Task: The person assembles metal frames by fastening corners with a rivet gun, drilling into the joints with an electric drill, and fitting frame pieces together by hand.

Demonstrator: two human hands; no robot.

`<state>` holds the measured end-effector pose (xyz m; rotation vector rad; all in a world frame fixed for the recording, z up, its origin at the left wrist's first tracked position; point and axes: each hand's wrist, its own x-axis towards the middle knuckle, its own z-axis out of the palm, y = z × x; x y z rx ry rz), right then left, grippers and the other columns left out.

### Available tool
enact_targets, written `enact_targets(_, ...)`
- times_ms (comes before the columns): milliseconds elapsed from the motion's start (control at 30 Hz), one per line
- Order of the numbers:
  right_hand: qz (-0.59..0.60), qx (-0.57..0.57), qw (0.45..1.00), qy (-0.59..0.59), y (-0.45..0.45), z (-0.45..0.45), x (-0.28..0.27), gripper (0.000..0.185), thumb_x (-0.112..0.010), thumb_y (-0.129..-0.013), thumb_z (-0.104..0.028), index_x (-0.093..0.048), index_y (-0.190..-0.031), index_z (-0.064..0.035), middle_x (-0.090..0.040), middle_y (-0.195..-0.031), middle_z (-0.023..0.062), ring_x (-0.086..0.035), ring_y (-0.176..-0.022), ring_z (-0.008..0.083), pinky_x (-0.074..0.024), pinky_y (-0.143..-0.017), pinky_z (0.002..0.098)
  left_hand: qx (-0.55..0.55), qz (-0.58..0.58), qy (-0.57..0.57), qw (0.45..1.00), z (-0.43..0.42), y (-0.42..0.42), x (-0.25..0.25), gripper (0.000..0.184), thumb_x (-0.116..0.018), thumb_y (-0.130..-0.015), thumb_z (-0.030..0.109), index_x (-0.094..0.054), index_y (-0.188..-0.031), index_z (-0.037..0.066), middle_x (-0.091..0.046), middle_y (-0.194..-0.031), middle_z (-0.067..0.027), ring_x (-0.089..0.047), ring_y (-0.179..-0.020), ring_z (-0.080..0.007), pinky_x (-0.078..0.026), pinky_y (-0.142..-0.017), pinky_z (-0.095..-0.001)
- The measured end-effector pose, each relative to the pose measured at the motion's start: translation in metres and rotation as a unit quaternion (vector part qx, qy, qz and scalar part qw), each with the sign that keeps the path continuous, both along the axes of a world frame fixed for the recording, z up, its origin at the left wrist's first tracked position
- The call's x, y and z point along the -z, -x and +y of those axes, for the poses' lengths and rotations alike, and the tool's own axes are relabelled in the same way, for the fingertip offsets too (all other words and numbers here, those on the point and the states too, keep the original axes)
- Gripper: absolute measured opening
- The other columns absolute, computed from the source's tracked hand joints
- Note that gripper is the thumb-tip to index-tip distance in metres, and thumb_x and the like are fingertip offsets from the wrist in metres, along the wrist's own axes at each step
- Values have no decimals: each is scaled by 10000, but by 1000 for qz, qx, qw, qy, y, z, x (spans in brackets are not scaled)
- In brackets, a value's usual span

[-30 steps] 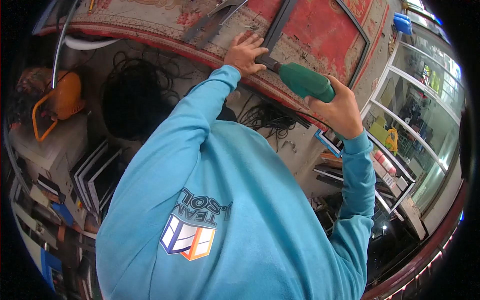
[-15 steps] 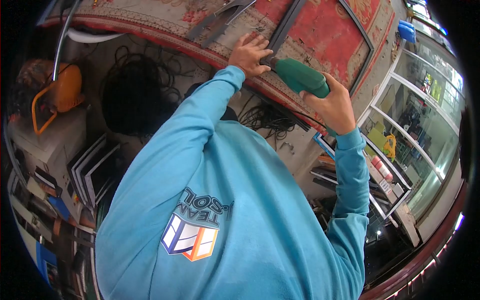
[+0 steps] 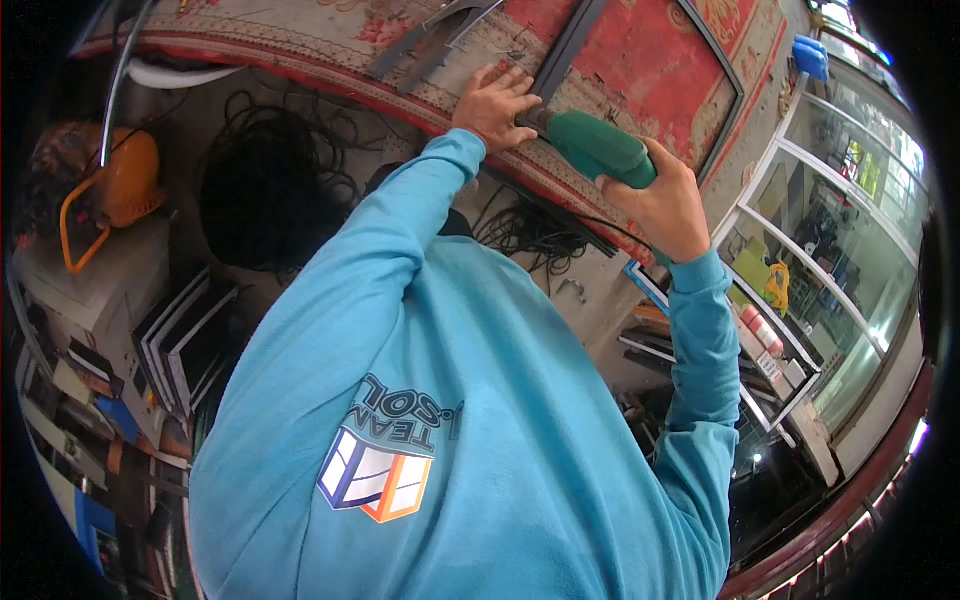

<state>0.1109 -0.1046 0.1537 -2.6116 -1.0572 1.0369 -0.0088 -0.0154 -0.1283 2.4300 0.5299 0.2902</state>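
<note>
My right hand [image 3: 668, 205] is wrapped around a green power drill [image 3: 600, 148], which points left and up the table. Its nose ends beside my left thumb, near the close end of a dark metal profile [image 3: 572, 52]. The drill's bit is hidden. My left hand [image 3: 495, 108] lies flat on the patterned red-and-beige cloth [image 3: 640, 65], fingers spread, at the left side of the profile's end. What is under its palm is hidden. Several dark and silver strips [image 3: 430, 45] lie beyond the left hand.
A dark frame corner [image 3: 738, 95] lies on the cloth at right. Below the table edge are coiled black cords [image 3: 535, 235] and a black heap [image 3: 260, 190]. An orange machine [image 3: 135, 180] stands at left. Glazed white frames [image 3: 830, 230] and a blue container [image 3: 811, 60] are at right.
Both hands and the drill keep nearly the same pose. The whole view has shifted only very slightly.
</note>
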Motion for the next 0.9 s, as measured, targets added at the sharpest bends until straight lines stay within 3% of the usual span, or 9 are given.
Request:
enact_targets(600,8,-21,1000,-14,-12,6,5,530,-757,-678,-303,-658,-1096,8,-697,-891,217,-702,-846,324,-528,-764,411,-3,-12,-6,1000,0,-1,-1,552,-746,-768,502,-645,-1250,255,-544,-1397,-39,-416,-1369,-198,-210,-1190,-485)
enact_targets(900,4,-61,997,36,-19,26,0,498,-749,-681,-330,-674,-1029,18,-696,-872,217,-691,-830,349,-525,-767,429,-4,-17,-16,1000,1,-2,-2,567,-763,-733,523,-660,-1225,260,-565,-1375,-34,-434,-1356,-187,-210,-1188,-475)
